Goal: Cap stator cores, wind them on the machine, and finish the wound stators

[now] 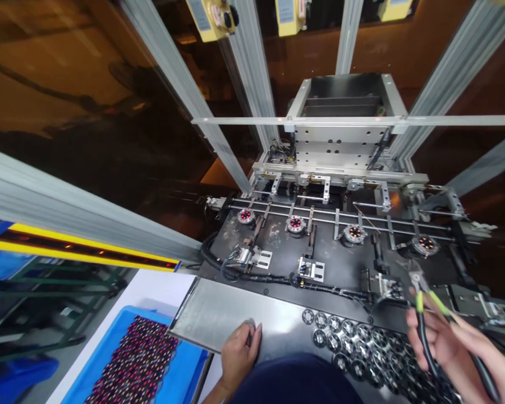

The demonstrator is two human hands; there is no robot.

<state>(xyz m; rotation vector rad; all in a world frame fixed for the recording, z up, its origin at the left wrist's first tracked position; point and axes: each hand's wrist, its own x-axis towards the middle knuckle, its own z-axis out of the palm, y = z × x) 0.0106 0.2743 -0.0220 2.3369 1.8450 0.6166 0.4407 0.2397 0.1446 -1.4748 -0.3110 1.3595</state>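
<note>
My right hand is wrapped around pliers with green-and-black handles. Their handles are spread, and the jaws point up toward the rightmost round fixture, which bears a dark disc with orange spots. My left hand rests with curled fingers over the bare metal tray; whatever is inside the fingers, if anything, is hidden. On the tray's right part lie several rows of black, wheel-like round parts, partly under my right hand.
Three more round fixtures stand along the machine bed, two with red-spotted discs, below metal rods and clamp arms. Aluminium posts frame the machine. At lower left, a blue bin holds many dark discs with red spots.
</note>
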